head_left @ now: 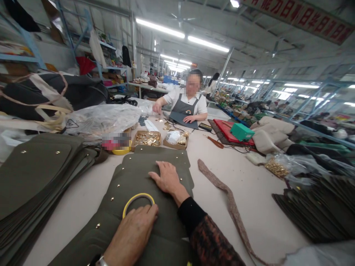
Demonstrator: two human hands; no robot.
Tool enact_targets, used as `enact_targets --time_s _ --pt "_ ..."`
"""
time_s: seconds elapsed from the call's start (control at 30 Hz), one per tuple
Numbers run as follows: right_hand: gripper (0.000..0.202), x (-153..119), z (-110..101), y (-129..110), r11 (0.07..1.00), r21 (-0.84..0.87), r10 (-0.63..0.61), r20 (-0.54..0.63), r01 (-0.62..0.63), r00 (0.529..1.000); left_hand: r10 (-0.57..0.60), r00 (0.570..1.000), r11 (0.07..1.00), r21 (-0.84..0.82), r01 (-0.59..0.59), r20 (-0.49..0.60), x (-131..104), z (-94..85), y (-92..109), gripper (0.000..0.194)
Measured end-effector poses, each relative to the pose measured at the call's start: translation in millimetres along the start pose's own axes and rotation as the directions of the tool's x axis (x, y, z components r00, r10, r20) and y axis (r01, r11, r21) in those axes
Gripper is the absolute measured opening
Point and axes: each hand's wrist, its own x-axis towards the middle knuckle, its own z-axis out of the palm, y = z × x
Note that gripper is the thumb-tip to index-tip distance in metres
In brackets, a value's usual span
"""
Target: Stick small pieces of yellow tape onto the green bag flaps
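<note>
A large olive-green panel (133, 177), dotted along its edges with small gold-coloured studs, lies flat on the table before me. My left hand (133, 231) is closed on a roll of yellow tape (138, 195), held over the panel; its fingertips are hidden behind the back of the hand. Farther up the same panel, my right hand (166, 177) rests with fingers stretched out and thumb apart, holding nothing. Just beyond the panel's far edge stand a box of gold-coloured metal parts (148, 139) and a second box (177, 140) with a clear plastic bag in it.
Stacked olive panels (41, 162) lie at left, and more dark panels (318, 207) at right. A brown strip (230, 195) runs along the table. Across from me a person (188, 99) handles a dark sheet (183, 120). A green box (242, 132) sits on a red item (226, 129).
</note>
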Motion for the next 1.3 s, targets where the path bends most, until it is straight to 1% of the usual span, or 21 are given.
enact_targets --time_s 0.07,0.17,0.23,0.3,0.33,0.4,0.47,0.5,0.57,0.67,0.73,0.8,0.9,1.0,1.07,1.13,1.3 --pt "0.05 -3 -18 11 0.989 0.144 0.015 -0.016 -0.013 1.0 0.029 0.998 0.995 -0.095 -0.034 -0.057 0 -11.9 0 0.025" --pt "0.04 -18 -50 31 0.938 0.336 0.124 -0.105 -0.082 0.987 0.051 0.987 0.971 -0.222 -0.086 -0.155 6 -33.8 2 0.021" --pt "0.036 -37 -67 41 0.882 0.452 0.2 -0.105 -0.133 0.974 0.09 0.972 0.948 -0.28 -0.151 -0.218 14 -44.4 7 0.019" --pt "0.033 -62 -77 44 0.827 0.532 0.251 -0.06 -0.182 0.966 0.125 0.958 0.921 -0.328 -0.209 -0.259 24 -47.2 15 0.019" --pt "0.032 -76 -79 44 0.805 0.558 0.265 -0.033 -0.202 0.964 0.141 0.953 0.911 -0.342 -0.231 -0.267 29 -45.5 19 0.021" --pt "0.028 -102 -79 42 0.781 0.58 0.278 0.009 -0.232 0.96 0.171 0.95 0.903 -0.344 -0.257 -0.262 37 -37.2 25 0.034" --pt "0.024 -122 -78 41 0.801 0.553 0.279 -0.003 -0.231 0.96 0.177 0.951 0.913 -0.318 -0.255 -0.254 42 -25.9 25 0.046" --pt "0.023 -128 -76 41 0.824 0.523 0.276 -0.035 -0.218 0.96 0.171 0.951 0.922 -0.298 -0.247 -0.259 44 -20.3 23 0.047" --pt "0.021 -136 -74 45 0.86 0.469 0.279 -0.104 -0.2 0.955 0.158 0.942 0.943 -0.236 -0.232 -0.295 47 -10.9 14 0.042" --pt "0.022 -136 -68 55 0.862 0.456 0.327 -0.164 -0.222 0.931 0.142 0.919 0.974 -0.114 -0.196 -0.368 50 -2.0 -3 0.038" --pt "0.023 -134 -64 59 0.863 0.456 0.334 -0.188 -0.219 0.924 0.109 0.916 0.984 -0.09 -0.155 -0.386 49 1.0 -9 0.039" --pt "0.023 -132 -62 56 0.872 0.45 0.311 -0.211 -0.191 0.927 0.086 0.925 0.978 -0.144 -0.149 -0.371 45 2.4 -9 0.039" --pt "0.021 -132 -68 39 0.863 0.486 0.257 -0.182 -0.14 0.949 0.134 0.929 0.938 -0.259 -0.232 -0.346 37 3.5 2 0.041" --pt "0.018 -134 -81 17 0.882 0.471 0.099 -0.152 -0.016 0.984 0.199 0.909 0.904 -0.29 -0.314 -0.365 32 3.7 12 0.043" --pt "0.019 -135 -86 6 0.907 0.413 -0.019 -0.149 0.08 0.989 0.221 0.898 0.895 -0.286 -0.341 -0.38 30 3.8 16 0.043" --pt "0.02 -135 -86 2 0.924 0.358 -0.086 -0.147 0.134 0.985 0.238 0.887 0.891 -0.275 -0.361 -0.395 31 4.7 17 0.043" --pt "0.016 -134 -78 6 0.938 0.292 -0.147 -0.144 0.184 0.979 0.262 0.876 0.897 -0.233 -0.376 -0.406 32 10.2 18 0.043"
